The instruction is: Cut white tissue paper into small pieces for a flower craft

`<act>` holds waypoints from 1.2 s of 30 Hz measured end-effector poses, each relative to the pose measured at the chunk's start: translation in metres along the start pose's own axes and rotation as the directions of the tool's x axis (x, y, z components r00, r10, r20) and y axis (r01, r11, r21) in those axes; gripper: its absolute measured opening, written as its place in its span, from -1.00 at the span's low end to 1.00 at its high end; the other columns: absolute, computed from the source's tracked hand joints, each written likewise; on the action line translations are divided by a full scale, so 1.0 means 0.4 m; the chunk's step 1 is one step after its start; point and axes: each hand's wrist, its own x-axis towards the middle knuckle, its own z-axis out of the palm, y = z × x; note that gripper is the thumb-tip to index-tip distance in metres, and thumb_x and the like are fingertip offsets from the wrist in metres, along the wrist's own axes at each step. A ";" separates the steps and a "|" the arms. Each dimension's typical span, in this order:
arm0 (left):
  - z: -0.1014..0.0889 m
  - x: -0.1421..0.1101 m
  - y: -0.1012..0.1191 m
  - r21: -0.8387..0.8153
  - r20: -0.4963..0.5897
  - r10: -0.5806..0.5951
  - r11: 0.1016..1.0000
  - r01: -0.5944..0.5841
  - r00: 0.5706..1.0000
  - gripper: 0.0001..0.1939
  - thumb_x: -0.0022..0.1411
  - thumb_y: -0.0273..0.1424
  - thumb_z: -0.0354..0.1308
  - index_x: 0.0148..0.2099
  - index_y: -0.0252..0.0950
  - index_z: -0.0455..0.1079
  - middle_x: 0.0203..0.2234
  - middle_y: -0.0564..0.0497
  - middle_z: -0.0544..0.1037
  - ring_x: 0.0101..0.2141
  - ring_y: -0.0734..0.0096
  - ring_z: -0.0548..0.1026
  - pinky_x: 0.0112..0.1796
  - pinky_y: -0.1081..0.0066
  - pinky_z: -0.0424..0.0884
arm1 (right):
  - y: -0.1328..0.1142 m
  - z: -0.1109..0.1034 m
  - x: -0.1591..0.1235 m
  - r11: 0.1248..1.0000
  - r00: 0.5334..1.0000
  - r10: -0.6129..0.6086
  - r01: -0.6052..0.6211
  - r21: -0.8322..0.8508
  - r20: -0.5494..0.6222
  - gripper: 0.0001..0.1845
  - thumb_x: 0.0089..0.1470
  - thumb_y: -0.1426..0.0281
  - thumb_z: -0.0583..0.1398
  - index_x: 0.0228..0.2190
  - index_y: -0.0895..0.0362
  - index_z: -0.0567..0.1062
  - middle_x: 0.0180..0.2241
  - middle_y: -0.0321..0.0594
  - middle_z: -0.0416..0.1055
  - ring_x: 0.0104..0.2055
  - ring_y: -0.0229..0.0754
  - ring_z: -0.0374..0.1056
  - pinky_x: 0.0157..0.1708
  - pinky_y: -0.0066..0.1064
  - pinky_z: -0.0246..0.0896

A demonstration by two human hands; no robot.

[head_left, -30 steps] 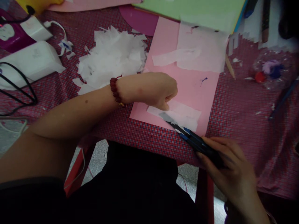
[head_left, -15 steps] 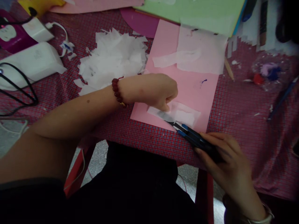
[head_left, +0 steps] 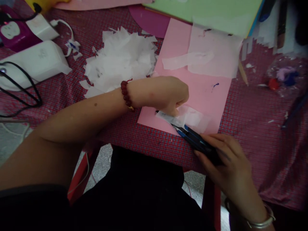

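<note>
My left hand (head_left: 169, 93), fingers curled in and thumb down, is closed at a small white piece of thin paper (head_left: 192, 116) near the front of a pink sheet (head_left: 202, 89). The undersides of those fingers are hidden. In my right hand (head_left: 231, 163) is a black and blue utility knife (head_left: 198, 139), gripped by the handle and pointing up-left. Its front part lies under the thin paper, and a dark tip shows at the paper's left end. Beyond my left wrist lies a heap of cut white paper pieces (head_left: 125, 57).
More thin paper (head_left: 214, 54) lies on the pink sheet's far part, below a green sheet (head_left: 211, 14). White power strip (head_left: 36, 61) and cables are at left. A pencil (head_left: 243, 73), a plastic bag of coloured bits (head_left: 286, 77) and a pen (head_left: 295, 109) lie at right.
The utility knife has slid farther up-left under the thin paper, with my right hand following. My left hand keeps its place on the paper. The whole view has shifted slightly.
</note>
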 end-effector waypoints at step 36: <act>0.020 -0.075 -0.074 -0.232 -0.027 -0.011 0.973 0.004 1.000 -0.86 0.11 -0.44 0.12 -0.32 -0.34 0.50 -0.56 0.07 0.44 -0.48 0.46 0.34 -0.40 0.47 0.16 | -0.007 0.000 -0.027 0.999 0.999 0.025 -0.025 0.021 -0.021 -0.51 0.18 0.47 0.27 0.13 -0.01 0.40 -0.12 -0.09 0.45 -0.11 0.07 0.43 -0.15 -0.02 0.44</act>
